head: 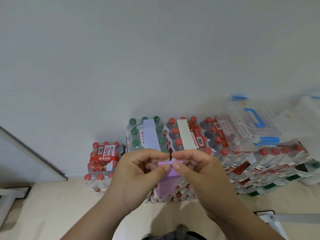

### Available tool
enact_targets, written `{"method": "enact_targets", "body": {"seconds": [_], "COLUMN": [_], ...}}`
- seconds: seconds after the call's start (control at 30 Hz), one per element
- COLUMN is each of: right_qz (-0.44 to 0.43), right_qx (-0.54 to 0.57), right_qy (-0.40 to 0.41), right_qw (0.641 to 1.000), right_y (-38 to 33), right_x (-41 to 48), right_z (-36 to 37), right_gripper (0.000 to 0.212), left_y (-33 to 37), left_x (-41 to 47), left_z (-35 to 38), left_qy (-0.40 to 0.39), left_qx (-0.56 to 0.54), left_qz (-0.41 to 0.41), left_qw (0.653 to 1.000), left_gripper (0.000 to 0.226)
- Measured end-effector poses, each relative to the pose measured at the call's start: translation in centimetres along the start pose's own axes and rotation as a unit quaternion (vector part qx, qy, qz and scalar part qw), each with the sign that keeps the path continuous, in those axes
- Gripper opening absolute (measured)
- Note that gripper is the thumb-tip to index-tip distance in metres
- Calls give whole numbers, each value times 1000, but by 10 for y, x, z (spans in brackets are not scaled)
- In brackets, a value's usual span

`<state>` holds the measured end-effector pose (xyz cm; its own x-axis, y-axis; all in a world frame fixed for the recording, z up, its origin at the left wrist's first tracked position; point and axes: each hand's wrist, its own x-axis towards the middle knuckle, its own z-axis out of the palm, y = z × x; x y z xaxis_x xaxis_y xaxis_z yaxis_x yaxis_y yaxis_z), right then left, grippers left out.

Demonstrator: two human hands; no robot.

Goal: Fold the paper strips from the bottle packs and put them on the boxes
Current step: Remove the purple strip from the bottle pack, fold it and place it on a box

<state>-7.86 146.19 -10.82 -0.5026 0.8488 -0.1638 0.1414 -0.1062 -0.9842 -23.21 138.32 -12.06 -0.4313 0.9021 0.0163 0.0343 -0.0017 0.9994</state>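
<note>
**A:** Closest to us, the left hand [136, 174] and right hand [199, 174] meet. Each pinches the top end of a purple paper strip [167, 182] between thumb and forefinger, and the rest of the strip hangs down between the wrists.

**B:** So the fold is under way?

**A:** I'd judge so. The upper end looks turned over, with both thumbs on the crease. The next move probably calls for pressing that crease flat, maybe doubling it again. After that the strip goes up and to the right, to the clear plastic box with the blue handle [242, 129]. That box sits on the stack of shrink-wrapped red-capped bottle packs [268, 161].

**B:** Are there other strips?

**A:** Two lie flat beyond the hands. A pale lilac paper strip [150, 135] is on the green-capped bottle pack [134, 135], and a cream paper strip [186, 135] is on the red-capped pack next to it [174, 131]. Neither is folded, so the task looks to be in its early part.

**B:** Is anything in the way?

**A:** Not much. The box lid looks closed, so the strip would rest on top of it. A second clear box [310, 104] shows at the far right edge, but it is blurred. A smaller red-capped pack [103, 158] stands on the beige floor [60, 213] to the left.
</note>
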Motion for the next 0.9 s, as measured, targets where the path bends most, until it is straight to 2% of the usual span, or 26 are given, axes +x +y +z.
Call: {"method": "enact_targets", "body": {"seconds": [0.13,0.37,0.6,0.7,0.8,0.9], "right_qz": [-9,-2,17,12,8,15], "right_qx": [-24,-45,10,17,-9,7], "right_qy": [-10,6,6,7,2,1], "right_qw": [1000,999,1000,1000,1000,1000], "right_y": [-1,0,-8,-11,-10,-10], "right_x": [-1,-1,1,3,4,4], "right_z": [-2,1,3,3,2,2], "right_gripper": [18,17,22,23,24,20], "left_y": [6,4,3,5,7,8], "left_x": [-1,2,7,8,8,8], "left_z": [1,5,3,3,4,5], "left_qy": [-2,15,12,12,20,31], "left_qx": [33,29,14,-6,-5,-11], "left_qz": [-9,-9,-3,-5,-12,-7], "left_qw": [999,999,1000,1000,1000,999], "left_gripper": [27,25,32,25,8,14]}}
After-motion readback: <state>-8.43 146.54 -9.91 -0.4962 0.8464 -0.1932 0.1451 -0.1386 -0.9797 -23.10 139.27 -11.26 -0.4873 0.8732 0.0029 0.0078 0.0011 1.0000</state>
